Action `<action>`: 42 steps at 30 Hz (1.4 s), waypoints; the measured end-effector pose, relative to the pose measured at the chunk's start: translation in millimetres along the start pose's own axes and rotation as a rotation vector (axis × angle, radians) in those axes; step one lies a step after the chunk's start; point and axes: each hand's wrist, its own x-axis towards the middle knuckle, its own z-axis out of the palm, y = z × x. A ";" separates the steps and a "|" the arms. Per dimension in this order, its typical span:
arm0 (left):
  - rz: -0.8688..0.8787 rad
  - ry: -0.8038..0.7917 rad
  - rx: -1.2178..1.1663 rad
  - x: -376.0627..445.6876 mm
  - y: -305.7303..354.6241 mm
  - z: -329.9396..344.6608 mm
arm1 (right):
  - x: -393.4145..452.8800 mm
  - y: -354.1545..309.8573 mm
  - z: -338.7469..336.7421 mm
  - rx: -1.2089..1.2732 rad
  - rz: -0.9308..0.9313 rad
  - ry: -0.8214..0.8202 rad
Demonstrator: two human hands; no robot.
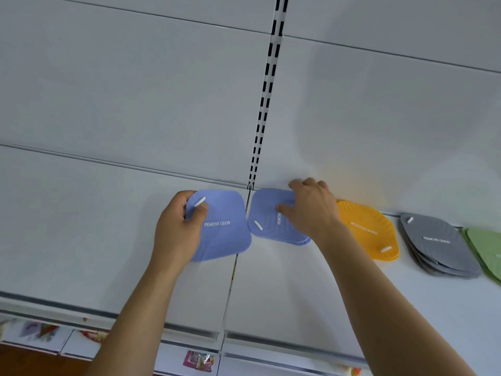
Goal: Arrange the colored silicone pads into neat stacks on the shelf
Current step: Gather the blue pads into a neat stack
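My left hand (177, 229) pinches a loose blue pad (221, 226) on the shelf (81, 240) — the blue stack (271, 226) lies just right, under my right hand (311, 207), whose fingers (295, 184) curl over its far edge.

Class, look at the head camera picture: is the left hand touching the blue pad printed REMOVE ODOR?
Touching. The head view shows the left hand gripping the blue pad at its corner, thumb pressed on top beside the white tab.
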 end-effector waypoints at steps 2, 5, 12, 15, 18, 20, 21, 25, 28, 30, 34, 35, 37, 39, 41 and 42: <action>0.003 0.015 -0.011 1.0 -0.9 2.2 | -1.2 3.3 2.3 -0.018 -0.021 0.054; -0.003 0.030 -0.020 2.1 1.0 5.8 | -4.4 9.4 7.4 0.062 -0.024 0.171; -0.048 -0.008 -0.038 7.3 0.4 4.5 | -15.9 16.2 12.2 0.145 -0.121 0.513; -0.058 -0.011 -0.032 8.3 0.4 4.8 | -14.4 17.0 13.2 0.095 -0.100 0.535; -0.066 -0.010 -0.040 7.8 0.6 3.6 | -17.5 16.3 10.1 0.153 -0.152 0.487; -0.073 -0.014 -0.049 7.1 0.5 1.0 | -25.3 18.1 1.6 0.286 -0.171 0.388; -0.079 -0.021 -0.058 6.7 1.0 0.2 | -29.0 18.8 -1.7 0.327 -0.172 0.309; -0.087 -0.050 -0.072 5.0 3.6 -1.1 | -32.1 22.5 -13.4 0.315 -0.163 0.141; -0.083 -0.058 -0.089 3.6 5.2 -3.7 | -33.7 24.2 -29.2 0.293 -0.164 0.195; -0.100 -0.067 -0.150 1.8 6.7 -6.2 | -43.1 26.9 -44.1 0.455 -0.087 0.273; -0.191 -0.069 -0.393 -0.9 14.3 -10.4 | -73.8 11.3 -58.0 1.094 0.094 0.248; -0.211 -0.083 -0.456 -1.4 17.7 -10.9 | -79.6 -1.0 -54.0 1.234 0.120 0.242; -0.227 -0.142 -0.540 -3.4 26.6 -10.7 | -85.6 -27.9 -40.4 1.437 0.164 0.199; -0.228 -0.197 -0.588 -5.6 33.8 -7.9 | -88.7 -51.3 -25.0 1.496 0.178 0.129; -0.243 -0.220 -0.613 -7.8 38.1 -5.3 | -92.4 -63.8 -11.9 1.488 0.200 0.065; -0.251 -0.227 -0.622 -8.7 38.4 -4.2 | -93.3 -65.9 -8.1 1.485 0.222 0.056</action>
